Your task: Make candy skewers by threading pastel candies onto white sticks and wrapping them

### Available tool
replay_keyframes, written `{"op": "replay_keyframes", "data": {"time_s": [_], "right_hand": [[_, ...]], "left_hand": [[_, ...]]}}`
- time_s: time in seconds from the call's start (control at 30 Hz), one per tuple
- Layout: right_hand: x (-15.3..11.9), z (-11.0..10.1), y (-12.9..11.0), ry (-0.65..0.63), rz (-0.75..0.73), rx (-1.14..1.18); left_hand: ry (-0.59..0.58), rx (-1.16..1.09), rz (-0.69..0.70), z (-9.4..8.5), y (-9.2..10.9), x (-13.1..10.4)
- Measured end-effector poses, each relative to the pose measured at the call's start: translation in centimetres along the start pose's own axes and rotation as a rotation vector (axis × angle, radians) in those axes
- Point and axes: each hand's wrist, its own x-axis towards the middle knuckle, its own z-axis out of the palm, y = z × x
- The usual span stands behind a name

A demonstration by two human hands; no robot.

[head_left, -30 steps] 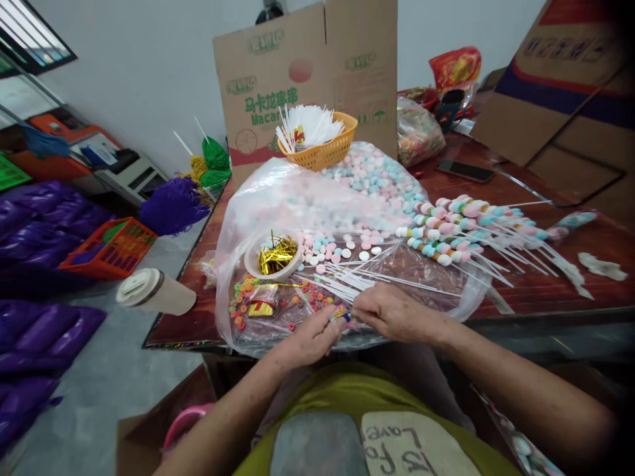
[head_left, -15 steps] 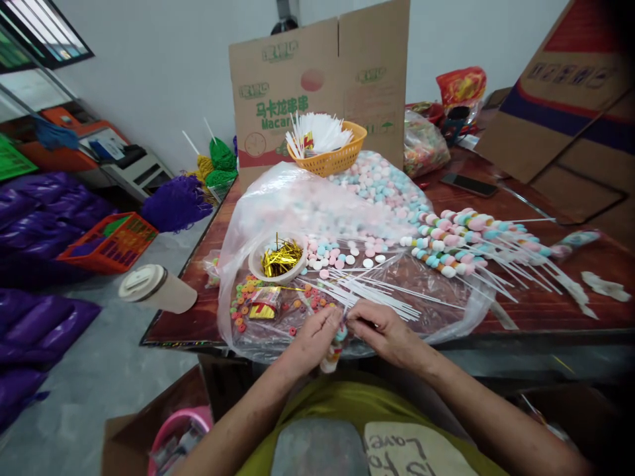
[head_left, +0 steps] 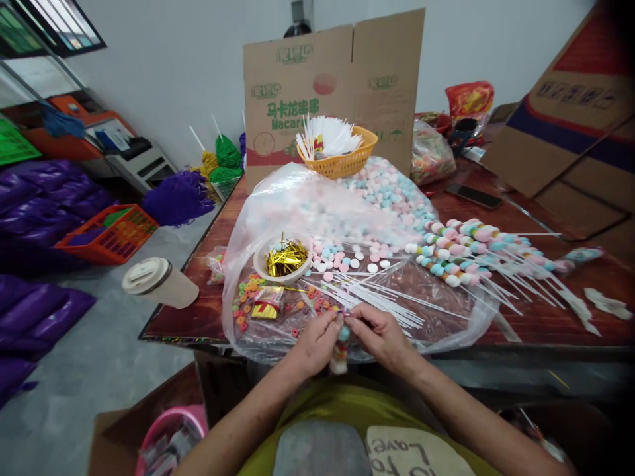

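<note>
At the table's front edge, a wrapped candy skewer (head_left: 341,350) hangs below my fingers, its pastel and coloured pieces showing through the clear wrapper. My left hand (head_left: 315,344) is closed in a pinch on the wrapper's top. Against it, my right hand (head_left: 380,338) pinches the same gathered end; a thin purplish bit shows between the fingertips. Just beyond lie loose white sticks (head_left: 377,297) on a clear plastic bag. Gold twist ties (head_left: 286,258) fill a white bowl (head_left: 258,264), and ring-shaped candies (head_left: 241,311) lie around a small yellow-and-red packet (head_left: 268,304).
Finished candy skewers (head_left: 461,251) are piled on the right. Pink, blue and white round candies (head_left: 391,188) spill from the bag. Behind stand an orange basket (head_left: 347,166) of white sticks and a cardboard box (head_left: 297,79). A lidded cup (head_left: 163,284) stands at the left edge; a phone (head_left: 475,196) lies right.
The view has shifted slightly, so the table things sit a little further right. Both hands stay pinched together at the wrapper's top, and the candy skewer now hangs straighter.
</note>
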Motion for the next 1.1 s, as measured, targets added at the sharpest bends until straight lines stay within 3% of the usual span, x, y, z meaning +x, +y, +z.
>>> {"op": "replay_keyframes", "data": {"time_s": [0.1,0.17,0.27,0.33,0.4,0.5,0.57,0.63,0.67,0.73,0.87,0.97,1.03,1.1], "right_hand": [[-0.3,0.8,0.3,-0.020,0.123,0.138],[-0.4,1.1,0.4,-0.057,0.150,0.122],[0.0,1.2,0.2,-0.020,-0.020,-0.280],[0.4,0.9,0.1,0.003,-0.164,-0.550],[0.9,0.3,-0.2,0.077,-0.213,-0.620],[1.8,-1.3,-1.2,0.314,-0.357,-0.611],[2.2,-2.1,-2.0,0.245,-0.586,-0.743],[2.6,-2.3,-2.5,-0.015,-0.761,-0.927],[2.8,-2.2,-2.7,-0.129,-0.789,-1.000],[3.2,-1.8,-2.7,-0.239,-0.789,-1.064],[4.0,-1.4,-2.4,-0.215,-0.695,-0.932],[4.7,-1.9,-2.9,-0.106,-0.613,-0.821],[4.9,-2.3,-3.6,0.040,-0.663,-0.878],[4.7,-2.5,-4.1,0.008,-0.799,-1.040]], "left_hand": [[-0.119,-0.113,-0.042,0.0,0.1,-0.2],[-0.234,-0.023,0.005,-0.4,0.3,-0.2],[-0.303,0.181,0.073,-1.0,0.6,0.0],[-0.322,0.198,0.060,-1.4,0.5,0.3],[-0.338,0.079,-0.011,-1.7,0.4,0.5],[-0.322,-0.072,-0.139,-2.1,0.2,0.7],[-0.321,-0.046,-0.162,-2.2,0.5,0.9],[-0.335,0.059,-0.131,-2.4,1.0,1.2],[-0.346,0.118,-0.103,-2.4,1.4,1.3],[-0.389,0.192,-0.058,-2.7,2.0,1.5],[-0.479,0.049,-0.155,-3.7,2.4,1.1],[-0.427,-0.065,-0.280,-4.6,1.9,0.8],[-0.363,-0.128,-0.363,-4.9,1.5,0.7],[-0.300,-0.206,-0.378,-5.1,1.3,0.6]]}}
